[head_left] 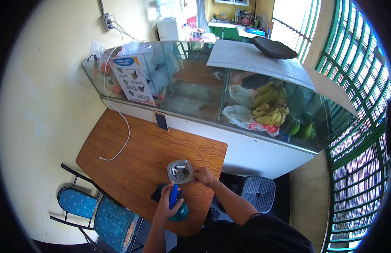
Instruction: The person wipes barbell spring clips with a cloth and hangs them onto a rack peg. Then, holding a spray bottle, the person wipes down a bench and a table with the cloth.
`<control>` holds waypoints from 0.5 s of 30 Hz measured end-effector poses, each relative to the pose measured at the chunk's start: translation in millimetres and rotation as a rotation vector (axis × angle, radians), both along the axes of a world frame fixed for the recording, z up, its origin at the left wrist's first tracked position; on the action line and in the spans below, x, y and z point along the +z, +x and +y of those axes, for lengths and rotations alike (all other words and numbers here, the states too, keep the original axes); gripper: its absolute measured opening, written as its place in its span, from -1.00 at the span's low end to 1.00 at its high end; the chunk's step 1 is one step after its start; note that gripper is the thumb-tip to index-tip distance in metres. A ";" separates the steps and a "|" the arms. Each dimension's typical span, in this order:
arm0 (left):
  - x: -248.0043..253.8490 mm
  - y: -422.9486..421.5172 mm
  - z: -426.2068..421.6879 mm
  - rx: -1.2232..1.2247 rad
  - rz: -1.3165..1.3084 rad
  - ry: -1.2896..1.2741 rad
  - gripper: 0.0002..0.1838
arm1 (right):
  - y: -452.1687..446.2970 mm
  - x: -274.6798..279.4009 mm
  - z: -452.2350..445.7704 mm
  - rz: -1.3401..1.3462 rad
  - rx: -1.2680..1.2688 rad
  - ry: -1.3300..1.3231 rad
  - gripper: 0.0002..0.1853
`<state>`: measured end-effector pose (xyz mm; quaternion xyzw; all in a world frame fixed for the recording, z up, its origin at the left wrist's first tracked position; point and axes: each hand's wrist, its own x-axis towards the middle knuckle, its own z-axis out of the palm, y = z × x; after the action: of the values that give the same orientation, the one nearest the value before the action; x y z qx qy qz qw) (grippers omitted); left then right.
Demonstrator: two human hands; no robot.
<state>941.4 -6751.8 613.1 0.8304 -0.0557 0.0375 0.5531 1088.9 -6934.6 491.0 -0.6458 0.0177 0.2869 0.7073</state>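
Note:
A glass ashtray (188, 166) with cigarette butts and ash in it sits on the wooden table (132, 152). My right hand (205, 176) has its fingers closed on the ashtray's right edge. Just in front of me, my left hand (165, 205) is wrapped round a spray bottle with a blue trigger head (174, 195) and a teal body (180, 213). Its pale nozzle points toward the ashtray. Partly hidden behind my left hand lies a dark item (158, 192), perhaps a cloth.
Beyond the table stands a glass display case (195, 99) with bananas (269, 103) and plastic bags inside. A white cable (128, 134) trails onto the table. To the left is a blue padded chair (113, 221); on the right, a grey stool (258, 193).

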 end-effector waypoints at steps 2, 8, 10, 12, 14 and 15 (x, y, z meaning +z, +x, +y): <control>13.6 9.1 -8.6 -0.045 0.032 -0.017 -0.40 | 2.4 40.9 -22.1 -0.015 -0.039 0.019 -0.85; 81.9 51.8 -53.1 -0.282 -0.153 -0.026 -0.33 | -4.4 198.2 -105.6 -0.245 -0.209 0.084 -0.79; 102.8 69.2 -69.4 -0.348 -0.240 -0.065 -0.35 | -7.8 242.0 -130.7 -0.344 -0.291 0.069 -0.75; 131.4 82.0 -86.1 -0.412 -0.323 -0.106 -0.37 | -9.5 269.4 -154.8 -0.413 -0.343 0.103 -0.72; 169.1 89.6 -104.1 -0.496 -0.280 -0.103 -0.39 | -16.6 301.3 -172.9 -0.451 -0.446 0.148 -0.69; 182.0 95.1 -112.7 -0.513 -0.287 -0.104 -0.39 | -17.4 311.6 -184.3 -0.475 -0.458 0.167 -0.67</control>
<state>1036.5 -6864.5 795.1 0.7459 -0.3393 0.0166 0.5728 1071.5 -7118.9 802.6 -0.6136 -0.0263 -0.0374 0.7883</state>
